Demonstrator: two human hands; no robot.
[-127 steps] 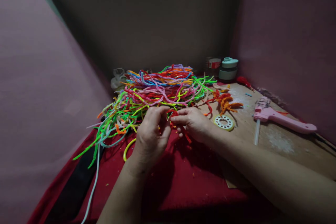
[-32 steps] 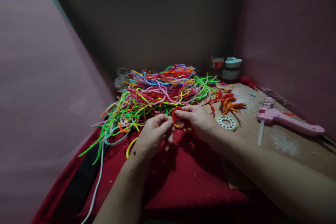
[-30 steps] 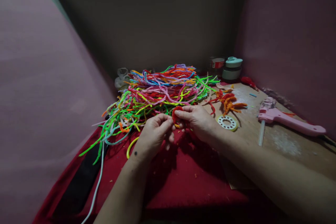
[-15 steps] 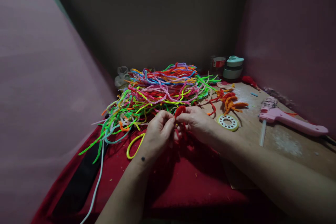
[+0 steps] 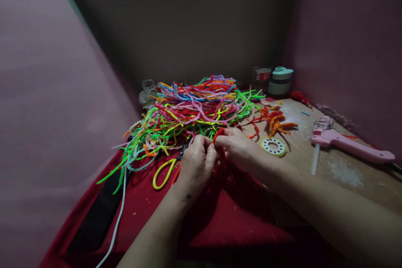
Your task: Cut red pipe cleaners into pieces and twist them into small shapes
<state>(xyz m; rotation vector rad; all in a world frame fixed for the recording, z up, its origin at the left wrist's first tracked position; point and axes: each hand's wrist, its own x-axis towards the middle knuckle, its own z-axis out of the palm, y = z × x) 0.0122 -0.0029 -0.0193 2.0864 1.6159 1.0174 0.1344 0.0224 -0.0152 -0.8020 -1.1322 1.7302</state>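
Note:
My left hand point(image 5: 197, 163) and my right hand point(image 5: 240, 148) meet fingertip to fingertip over the red cloth point(image 5: 226, 217). Both pinch a small red pipe-cleaner piece point(image 5: 219, 133) that sticks up between them; most of it is hidden by my fingers. Just beyond my hands lies a big tangled heap of coloured pipe cleaners point(image 5: 191, 109). Scissors with yellow handles point(image 5: 163, 171) lie on the cloth to the left of my left hand.
A white perforated disc point(image 5: 272, 145) and orange pipe-cleaner shapes point(image 5: 276, 120) lie on the wooden board right of my hands. A pink glue gun point(image 5: 348, 144) rests further right. Tape rolls and a pale green container point(image 5: 279, 81) stand at the back. Walls close in on three sides.
My hands have drawn closer together and my left fingers now close on the red piece beside my right. The view has shifted slightly, and more of the yellow scissors shows.

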